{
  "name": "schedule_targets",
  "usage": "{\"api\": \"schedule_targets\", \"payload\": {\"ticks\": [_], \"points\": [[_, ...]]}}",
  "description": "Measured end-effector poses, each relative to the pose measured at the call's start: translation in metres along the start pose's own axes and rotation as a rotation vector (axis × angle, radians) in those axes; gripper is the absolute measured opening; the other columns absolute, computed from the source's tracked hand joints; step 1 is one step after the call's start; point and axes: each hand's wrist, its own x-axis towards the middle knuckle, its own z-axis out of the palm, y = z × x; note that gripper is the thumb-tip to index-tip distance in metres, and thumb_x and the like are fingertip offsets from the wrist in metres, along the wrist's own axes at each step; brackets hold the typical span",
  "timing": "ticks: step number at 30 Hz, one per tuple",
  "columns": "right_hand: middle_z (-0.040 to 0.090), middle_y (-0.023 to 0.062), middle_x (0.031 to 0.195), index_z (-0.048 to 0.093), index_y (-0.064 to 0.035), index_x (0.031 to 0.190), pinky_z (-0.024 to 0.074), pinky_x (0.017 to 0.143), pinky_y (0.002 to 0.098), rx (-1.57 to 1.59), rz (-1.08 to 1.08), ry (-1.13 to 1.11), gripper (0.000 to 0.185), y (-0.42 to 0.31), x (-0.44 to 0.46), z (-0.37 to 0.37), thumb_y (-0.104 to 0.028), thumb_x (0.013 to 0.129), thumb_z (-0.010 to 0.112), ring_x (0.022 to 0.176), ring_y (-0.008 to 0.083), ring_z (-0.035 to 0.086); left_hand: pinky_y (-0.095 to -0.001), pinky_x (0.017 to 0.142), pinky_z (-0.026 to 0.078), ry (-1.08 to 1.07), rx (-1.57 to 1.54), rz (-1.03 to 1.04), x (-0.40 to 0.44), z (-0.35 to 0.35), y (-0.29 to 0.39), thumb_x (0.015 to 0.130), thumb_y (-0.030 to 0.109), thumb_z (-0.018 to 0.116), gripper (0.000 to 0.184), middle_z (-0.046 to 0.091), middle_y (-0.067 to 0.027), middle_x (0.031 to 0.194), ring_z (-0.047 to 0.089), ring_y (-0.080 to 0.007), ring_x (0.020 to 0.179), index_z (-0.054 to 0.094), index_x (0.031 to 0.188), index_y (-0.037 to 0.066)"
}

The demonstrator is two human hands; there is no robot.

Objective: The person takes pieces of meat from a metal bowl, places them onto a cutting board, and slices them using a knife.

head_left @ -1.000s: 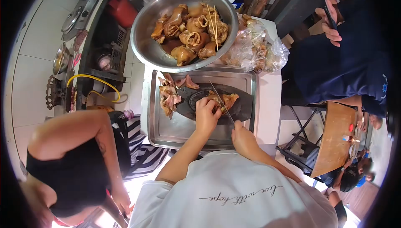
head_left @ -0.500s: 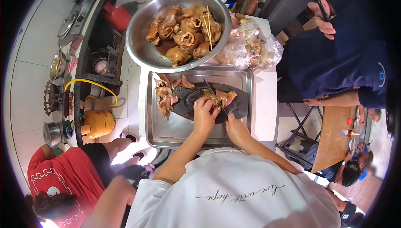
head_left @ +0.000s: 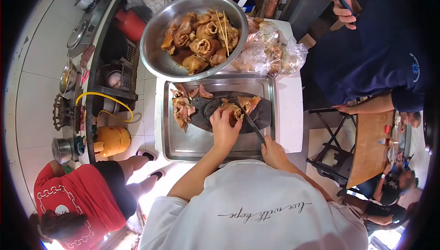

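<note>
So we're using the dark board [head_left: 262, 118] as our landmark here. The meat piece we're working on [head_left: 248, 103] is lying on it, right of the board's middle, roughly lengthwise along it, and parts of it are ending up on both sides of the knife [head_left: 251, 123]. We're angling that blade across the meat, tip toward the board's far side, handle coming off its near right edge.

Our left hand [head_left: 224, 126] is the nearer one: it's reaching over the board's near edge, fingers curling down onto the meat's left part. Our right hand [head_left: 275, 153] is sitting just off the board's near right side, closed around the knife handle.

Loose meat pieces [head_left: 182, 109] are heaping up at the board's left end, partly on the tray [head_left: 183, 148] that's sitting under the board. Past the board's far side we're seeing a metal bowl [head_left: 158, 53] holding browned chunks, plus plastic bags [head_left: 275, 51] farther right.

Brands? We aren't spotting any. Nearer than the board, our white shirt [head_left: 284, 229] is showing "live with hope" in script, and way right of the board a dark shirt [head_left: 371, 57] is carrying a blue star emblem with lettering too small for us to read
</note>
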Motion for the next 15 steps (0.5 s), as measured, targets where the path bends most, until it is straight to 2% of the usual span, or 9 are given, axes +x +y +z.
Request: {"api": "schedule_targets", "payload": {"ticks": [3,5,7,12,14,15], "points": [[0.06,0.0272,0.084,0.044,-0.0014,0.102,0.0459,0.07,0.0541,0.035,-0.019,0.048,0.021,-0.015,0.001,-0.012,-0.018,0.09,0.05,0.079,0.0449,0.06,-0.0428,0.092,0.04,-0.012,-0.01,0.013,0.0,0.005,-0.009,0.069,0.004,0.068,0.035,0.052,-0.0179,0.114,0.048,-0.0369,0.104,0.061,0.103,0.005],[0.06,0.0265,0.086,0.044,-0.0021,0.101,0.0457,0.071,0.0536,0.061,-0.034,0.074,0.02,-0.02,0.003,-0.021,-0.018,0.09,0.05,0.08,0.0446,0.06,-0.0415,0.092,0.041,-0.063,-0.104,0.058,0.007,0.009,-0.022,0.068,0.001,0.066,0.029,0.054,-0.0165,0.111,0.049,-0.0355,0.105,0.063,0.097,0.004],[0.06,0.0261,0.083,0.044,-0.0023,0.099,0.045,0.07,0.0534,0.067,-0.112,0.106,0.019,-0.02,0.005,-0.028,-0.018,0.09,0.051,0.079,0.0443,0.06,-0.0411,0.092,0.041,-0.085,-0.106,0.061,0.014,0.003,-0.021,0.068,-0.001,0.065,0.027,0.055,-0.0158,0.111,0.05,-0.0349,0.105,0.064,0.095,0.004],[0.059,0.0257,0.078,0.044,-0.0021,0.096,0.044,0.068,0.0535,0.069,-0.074,0.088,0.018,-0.008,0.008,-0.025,-0.018,0.09,0.052,0.077,0.0447,0.059,-0.0412,0.091,0.042,-0.145,-0.132,0.028,0.024,-0.005,-0.029,0.067,-0.004,0.064,0.028,0.057,-0.0141,0.109,0.051,-0.0353,0.104,0.065,0.093,0.005],[0.058,0.0257,0.076,0.044,-0.0022,0.095,0.0438,0.067,0.0536,0.089,-0.058,0.084,0.018,-0.009,0.003,-0.023,-0.018,0.09,0.052,0.076,0.0449,0.058,-0.0409,0.088,0.044,-0.261,-0.065,0.19,0.029,-0.013,-0.03,0.066,-0.005,0.064,0.029,0.057,-0.0142,0.108,0.053,-0.0359,0.1,0.065,0.092,0.006],[0.058,0.026,0.076,0.044,-0.0024,0.095,0.0435,0.066,0.0539,0.11,-0.07,0.063,0.018,-0.012,0.0,-0.023,-0.018,0.09,0.052,0.075,0.0453,0.058,-0.0409,0.088,0.044,-0.263,-0.067,0.187,0.03,-0.014,-0.029,0.066,-0.005,0.064,0.029,0.057,-0.0142,0.108,0.053,-0.0359,0.1,0.065,0.092,0.006]]}}
